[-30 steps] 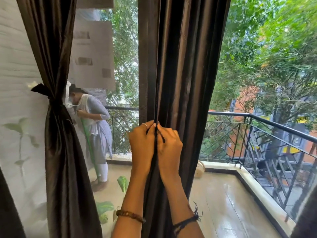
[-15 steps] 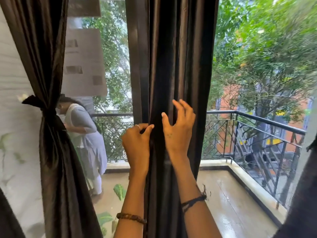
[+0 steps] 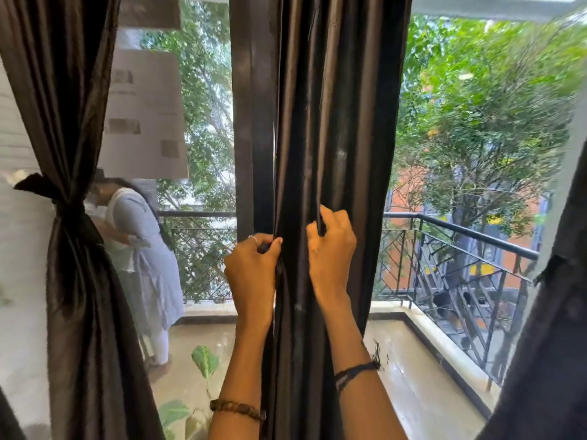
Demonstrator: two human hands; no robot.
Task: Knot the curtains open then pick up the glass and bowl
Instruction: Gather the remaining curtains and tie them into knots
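A dark brown middle curtain (image 3: 330, 128) hangs straight down in front of me. My left hand (image 3: 251, 268) is closed on its left edge at chest height. My right hand (image 3: 332, 252) grips a fold of the same curtain, fingers curled into the cloth. The left curtain (image 3: 73, 281) is gathered and bound with a dark tie (image 3: 50, 192). A third dark curtain (image 3: 552, 328) fills the right edge, with a tie partly showing. No glass or bowl is in view.
Behind the window glass lies a wet balcony floor (image 3: 422, 395) with a black metal railing (image 3: 460, 249). A person in a light grey dress (image 3: 143, 249) bends there on the left. Green plant leaves (image 3: 205, 360) rise near the bottom; trees stand beyond.
My right hand, open with fingers spread half a second ago, has closed on a curtain fold. One second ago both hands pinched a thin dark cord together. The view has shifted slightly right.
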